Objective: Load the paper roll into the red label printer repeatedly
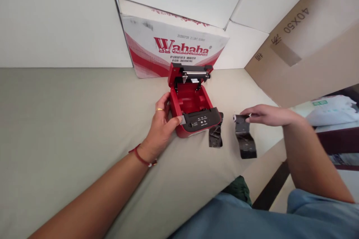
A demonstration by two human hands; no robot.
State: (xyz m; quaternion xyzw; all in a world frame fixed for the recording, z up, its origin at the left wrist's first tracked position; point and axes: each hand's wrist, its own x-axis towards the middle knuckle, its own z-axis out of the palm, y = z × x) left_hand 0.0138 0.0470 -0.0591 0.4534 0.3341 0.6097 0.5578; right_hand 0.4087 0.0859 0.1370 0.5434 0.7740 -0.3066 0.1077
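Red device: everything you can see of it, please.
The red device is a boxy, plastic-looking unit, upright on the pale surface in front of the Wahaha carton. Its lid is raised, with a dark roller and metallic bar beneath the edge. The open red bay looks empty. A black front panel bears small white markings, too small to read. The left hand holds its left side, thumb at a grey tab. A black strip lies by its front right corner; contact is unclear.
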